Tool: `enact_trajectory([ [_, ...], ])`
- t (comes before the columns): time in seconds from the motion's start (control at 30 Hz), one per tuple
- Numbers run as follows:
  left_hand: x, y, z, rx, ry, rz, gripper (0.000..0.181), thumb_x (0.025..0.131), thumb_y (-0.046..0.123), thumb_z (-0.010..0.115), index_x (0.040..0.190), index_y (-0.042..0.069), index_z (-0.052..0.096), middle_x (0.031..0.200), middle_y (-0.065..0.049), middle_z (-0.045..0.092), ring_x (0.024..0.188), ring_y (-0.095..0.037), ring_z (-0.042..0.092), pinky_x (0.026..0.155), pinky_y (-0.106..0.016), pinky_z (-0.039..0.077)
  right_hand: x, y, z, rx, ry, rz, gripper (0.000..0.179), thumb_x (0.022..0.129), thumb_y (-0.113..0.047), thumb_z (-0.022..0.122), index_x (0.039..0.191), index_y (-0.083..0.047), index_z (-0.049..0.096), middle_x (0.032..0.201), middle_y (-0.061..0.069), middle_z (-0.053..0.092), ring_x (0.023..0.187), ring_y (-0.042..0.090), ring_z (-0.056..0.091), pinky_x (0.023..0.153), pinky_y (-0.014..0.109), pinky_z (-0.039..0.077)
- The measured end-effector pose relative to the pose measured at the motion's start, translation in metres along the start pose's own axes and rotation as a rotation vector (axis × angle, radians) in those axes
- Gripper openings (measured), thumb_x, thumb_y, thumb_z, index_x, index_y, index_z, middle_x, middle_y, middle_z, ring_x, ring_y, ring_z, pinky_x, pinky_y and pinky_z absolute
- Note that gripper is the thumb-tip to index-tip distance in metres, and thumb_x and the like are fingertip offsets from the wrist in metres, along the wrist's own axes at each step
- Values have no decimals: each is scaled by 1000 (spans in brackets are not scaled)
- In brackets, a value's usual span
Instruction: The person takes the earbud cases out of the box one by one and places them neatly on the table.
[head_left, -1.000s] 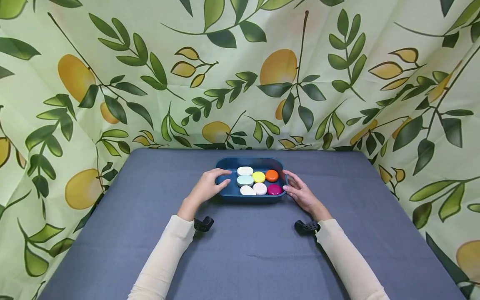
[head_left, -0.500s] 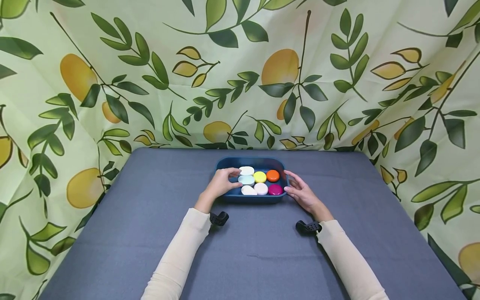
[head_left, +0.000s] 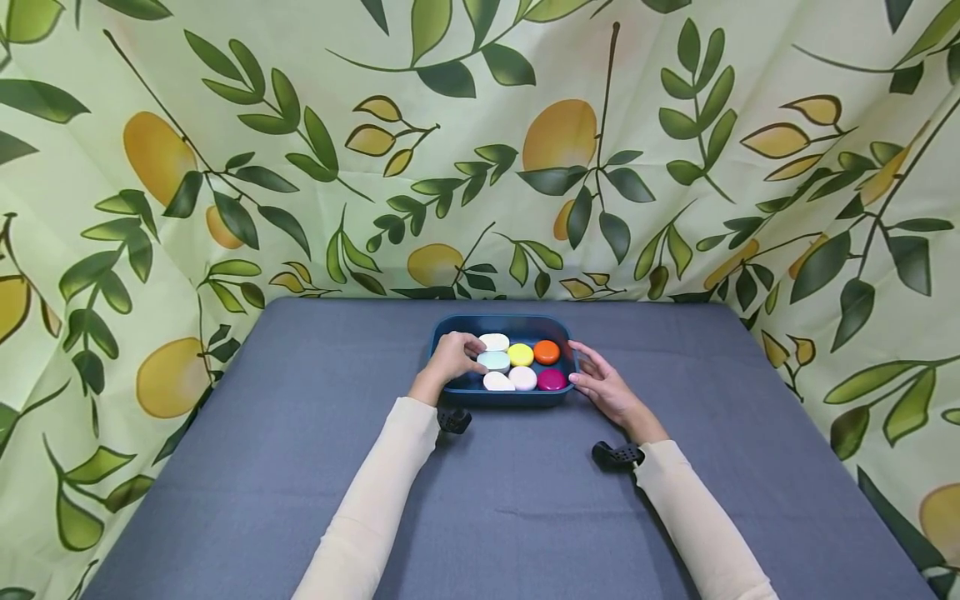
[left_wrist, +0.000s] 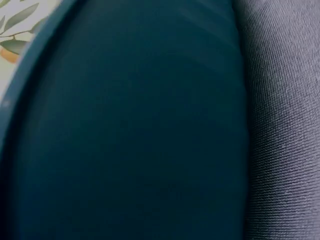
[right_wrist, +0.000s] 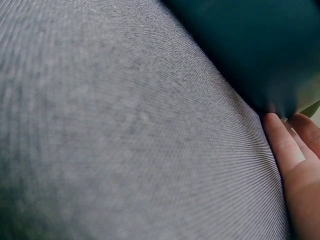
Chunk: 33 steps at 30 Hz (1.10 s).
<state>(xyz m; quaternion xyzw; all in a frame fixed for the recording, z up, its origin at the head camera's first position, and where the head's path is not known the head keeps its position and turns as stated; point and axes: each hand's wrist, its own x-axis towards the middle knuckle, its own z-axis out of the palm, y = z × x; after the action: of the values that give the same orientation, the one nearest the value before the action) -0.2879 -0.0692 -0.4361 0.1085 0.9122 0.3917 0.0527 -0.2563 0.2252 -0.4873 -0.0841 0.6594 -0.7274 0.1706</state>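
Note:
A dark blue rectangular tray [head_left: 502,398] holds several smooth, rounded pieces that look like soap bars. At the tray's left side my left hand [head_left: 452,357] reaches in, its thumb and fingers curled about the left end of a pale blue oval bar [head_left: 494,362]. White oval bars lie behind [head_left: 494,342] and in front [head_left: 498,382] of it. My right hand [head_left: 607,389] touches the tray's right end with fairly straight fingers; in the right wrist view its fingertips [right_wrist: 271,120] meet the outer wall. The left wrist view shows only the tray's wall [left_wrist: 135,120], not the hand.
To the right in the tray lie a yellow bar [head_left: 521,355], an orange one [head_left: 546,352], a pale pink one [head_left: 522,378] and a magenta one [head_left: 552,380]. Grey cloth [head_left: 525,517] covers the table. A leaf-patterned curtain [head_left: 465,125] hangs behind and at the sides.
My left hand has moved right and further into the tray, from its left rim to the pale blue bar, and its fingers have closed in. The right hand and the bars look unmoved.

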Motion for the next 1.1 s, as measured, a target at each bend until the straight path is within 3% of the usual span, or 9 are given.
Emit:
enact_trajectory([
  [0.27, 6, 1, 3, 50, -45, -35, 36, 73, 9, 82, 107, 2, 73, 106, -13, 74, 97, -23, 71, 89, -31, 57, -4, -1, 0, 3, 2, -3, 67, 96, -9, 56, 153, -22, 23, 162, 23, 4, 149, 39, 13, 89, 7, 46],
  [0.53, 8, -1, 0, 136, -48, 29, 37, 72, 16, 84, 106, 5, 75, 100, -10, 76, 89, -19, 68, 85, -31, 57, -2, 0, -1, -31, -16, -4, 66, 97, -14, 55, 153, -20, 20, 163, 20, 4, 151, 38, 10, 91, 8, 45],
  [0.77, -1, -2, -15, 62, -16, 92, 38, 72, 16, 83, 106, 2, 74, 102, -15, 75, 91, -23, 72, 82, -30, 59, -1, 0, -2, -69, -32, -33, 63, 99, -12, 52, 153, -17, 20, 162, 22, 7, 149, 40, 15, 94, 8, 45],
  [0.83, -7, 0, -21, 22, -5, 113, 37, 73, 15, 83, 106, 2, 74, 104, -17, 74, 92, -26, 73, 82, -31, 60, -1, 1, -2, -97, -23, -37, 63, 99, -13, 52, 153, -16, 20, 162, 22, 10, 148, 41, 17, 106, 19, 44],
  [0.93, -18, 2, -31, -13, 14, 145, 36, 74, 14, 82, 107, 2, 73, 107, -18, 73, 93, -27, 72, 82, -32, 60, -2, 1, -1, -152, -12, -49, 63, 99, -16, 53, 153, -14, 20, 162, 23, 10, 149, 42, 14, 118, 42, 30],
  [1.0, -27, 4, -36, -37, 25, 174, 37, 74, 13, 82, 108, 2, 73, 109, -18, 73, 94, -28, 72, 84, -35, 60, -2, 1, 0, -170, -3, -55, 63, 99, -17, 53, 153, -13, 20, 162, 22, 7, 150, 44, 10, 119, 55, 19],
  [1.1, -40, 5, -41, -65, 27, 234, 38, 74, 12, 82, 109, 2, 72, 110, -18, 73, 94, -27, 72, 85, -38, 60, -2, 1, 1, -170, 3, -51, 64, 99, -16, 52, 154, -13, 19, 163, 21, 4, 151, 44, 4, 119, 61, 14],
])
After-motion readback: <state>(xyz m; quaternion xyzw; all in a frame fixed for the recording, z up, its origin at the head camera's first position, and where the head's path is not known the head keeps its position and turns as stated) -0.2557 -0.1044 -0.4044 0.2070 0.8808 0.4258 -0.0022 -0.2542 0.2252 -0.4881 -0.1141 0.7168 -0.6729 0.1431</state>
